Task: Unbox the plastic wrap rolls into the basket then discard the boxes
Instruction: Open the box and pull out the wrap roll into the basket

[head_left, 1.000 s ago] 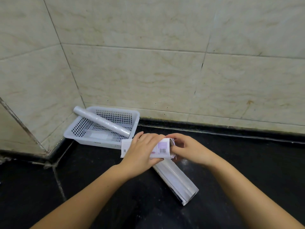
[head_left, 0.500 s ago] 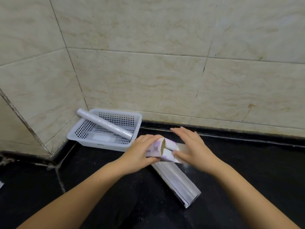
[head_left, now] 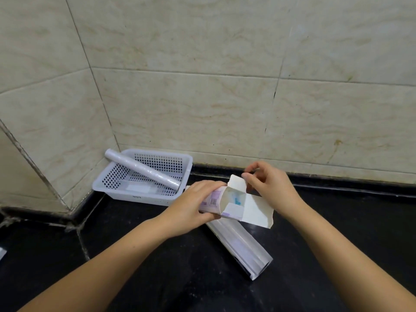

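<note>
My left hand (head_left: 191, 206) is wrapped around the middle of the box (head_left: 216, 201), gripping it just above the black counter (head_left: 157, 266). My right hand (head_left: 267, 188) pinches the top end flap between thumb and fingertips, folding it back. The cardboard looks light and thin, so I'd squeeze gently and draw the roll out by its end. One roll (head_left: 144, 168) lies in the basket (head_left: 139, 198); an opened box (head_left: 240, 246) rests underneath.

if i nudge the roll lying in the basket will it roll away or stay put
The plastic wrap roll is a smooth cylinder, so it would probably roll easily. One end rests propped on the basket rim, so a nudge may slide it down inside. The walls should likely contain it.
</note>
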Motion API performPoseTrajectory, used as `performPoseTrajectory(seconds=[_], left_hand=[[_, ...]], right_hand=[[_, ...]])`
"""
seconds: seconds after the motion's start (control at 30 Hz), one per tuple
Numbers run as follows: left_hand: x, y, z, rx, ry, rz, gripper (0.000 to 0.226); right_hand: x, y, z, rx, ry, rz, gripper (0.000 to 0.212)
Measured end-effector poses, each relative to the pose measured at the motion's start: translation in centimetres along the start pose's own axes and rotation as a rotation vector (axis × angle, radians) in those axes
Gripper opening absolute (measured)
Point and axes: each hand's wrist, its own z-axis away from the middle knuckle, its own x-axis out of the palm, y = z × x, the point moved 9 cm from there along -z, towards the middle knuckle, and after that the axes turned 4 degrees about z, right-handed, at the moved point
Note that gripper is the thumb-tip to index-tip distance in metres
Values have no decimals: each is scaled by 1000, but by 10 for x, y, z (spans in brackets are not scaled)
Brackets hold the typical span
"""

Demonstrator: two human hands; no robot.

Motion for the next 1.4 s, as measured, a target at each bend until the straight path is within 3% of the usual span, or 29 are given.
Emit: performPoseTrajectory(seconds=[0.1, 0.13, 0.23, 0.3, 0.43, 0.57, 0.77, 0.87, 0.97, 1.03, 1.2, 1.3, 1.4], left_hand=[[-8, -5, 0, -28, 110, 16, 63], [-10, -7, 0, -36, 151, 8, 63], [-12, -10, -1, -61, 219, -24, 64], [-10, -9, -2, -63, 238, -57, 65], [-18, -8, 1, -102, 337, -50, 63], [-16, 7, 3, -15, 334, -206, 63], [-10, 19, 3, 46, 387, -328, 55], [-6, 22, 4, 70, 384, -365, 51], [-2, 19, 5, 70, 354, -402, 51], [-6, 8, 6, 10, 354, -392, 54], [-6, -70, 39, -308, 283, -359, 63], [20, -122, 79, -486, 138, -404, 68], [56, -154, 106, -587, -119, -495, 81]], right_hand=[[-24, -44, 30, -361, 406, 287, 14], [-20, -58, 42, -468, 423, 289, 16], [13, -72, 55, -588, 230, 367, 15], [27, -66, 54, -517, 103, 389, 16], [20, -53, 60, -441, 87, 249, 23], [26, -17, 41, -60, -2, -63, 30], [40, -16, 23, 24, -35, 33, 26], [52, -8, 17, 75, -133, 162, 6], [59, -4, 14, 74, -188, 264, 31], [55, -2, 13, 48, -149, 203, 37], [40, 35, 6, 122, -185, 117, 22], [52, 56, 14, 261, -283, -113, 16], [77, 66, 24, 371, -383, -403, 10]])
